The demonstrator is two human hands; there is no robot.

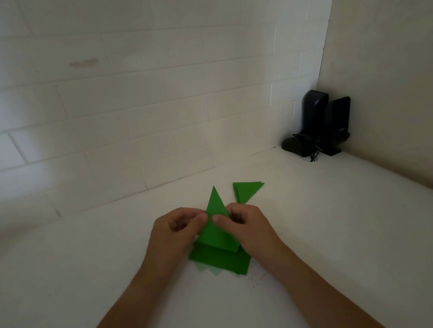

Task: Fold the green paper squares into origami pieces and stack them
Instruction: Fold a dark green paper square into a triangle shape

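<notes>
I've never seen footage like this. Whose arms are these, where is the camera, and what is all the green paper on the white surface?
No machine here: these are a person's two bare arms, filmed by one wide-angle camera worn on the head, looking forward and down. The left hand and right hand together pinch a green paper sheet folded into a tall triangle, its point aimed away from the person. Under it lies a pile of flat green paper squares, waiting to be folded. Just beyond, to the right, sits a small stack of finished green folded triangles. All of it rests on a white countertop against a white tiled wall. In the far corner stand two black speakers.
</notes>
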